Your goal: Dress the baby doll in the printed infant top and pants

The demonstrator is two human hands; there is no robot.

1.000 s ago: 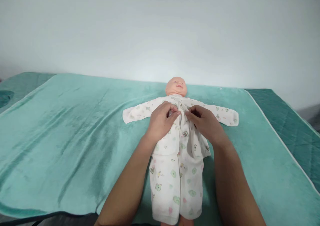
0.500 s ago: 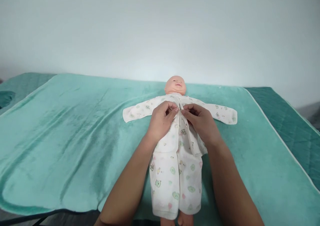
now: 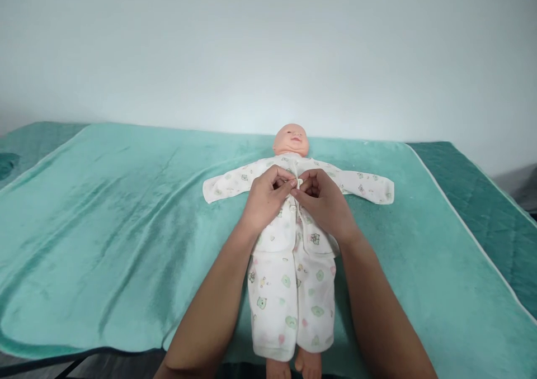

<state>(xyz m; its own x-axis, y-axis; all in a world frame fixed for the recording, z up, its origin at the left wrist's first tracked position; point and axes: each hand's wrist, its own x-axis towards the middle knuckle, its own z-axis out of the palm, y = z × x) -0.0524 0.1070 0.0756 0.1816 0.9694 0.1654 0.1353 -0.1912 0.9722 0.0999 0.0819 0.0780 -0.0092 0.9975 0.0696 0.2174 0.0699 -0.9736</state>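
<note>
A baby doll [image 3: 291, 139] lies on its back, head away from me and feet toward me. It wears a white printed shirt [image 3: 274, 238] with long sleeves spread to both sides, and matching white trousers [image 3: 274, 306]. At the chest, my left hand [image 3: 271, 192] pinches one front edge of the shirt. My right hand [image 3: 321, 197] pinches the opposite edge, its fingertips meeting those of the left at a small pale button [image 3: 299, 182]. Another button [image 3: 292, 207] shows just below on the front edge. The fingertips partly cover the fastening.
Under the doll spreads a light green plush blanket [image 3: 104, 228] with folds on the left. Darker quilted green bedding [image 3: 474, 200] shows at the right edge. A plain pale wall [image 3: 268, 49] rises behind. A dark bar [image 3: 84, 356] runs along the near left edge.
My hands have come closer together at the chest, bringing the shirt's right-hand front panel in over the middle. That panel hung more open before. The view has shifted slightly.
</note>
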